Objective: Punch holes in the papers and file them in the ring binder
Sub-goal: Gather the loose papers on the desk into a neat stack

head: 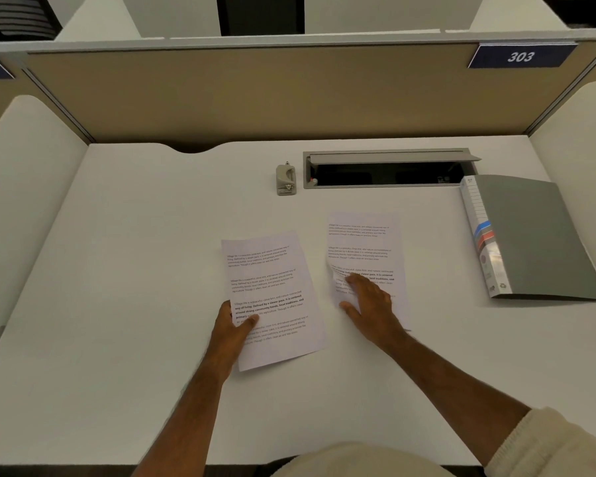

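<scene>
Grey plastic ring binder (534,235) lies closed at far right on the white surface (117,270). Two printed white paper sheets (272,297) (365,242) lie side by side. Left hand (233,325) pinches the left sheet's edge; right hand (372,304) presses flat, crumpling the right sheet. Small grey hole punch (285,180) stands beyond them.

Both bare forearms reach up from the bottom of the frame toward its centre. The left hand (233,323), just left of centre, has its thumb curled over and fingers hidden beneath. The right hand (370,302), right of centre, lies palm down, fingers spread and slightly bent.
</scene>
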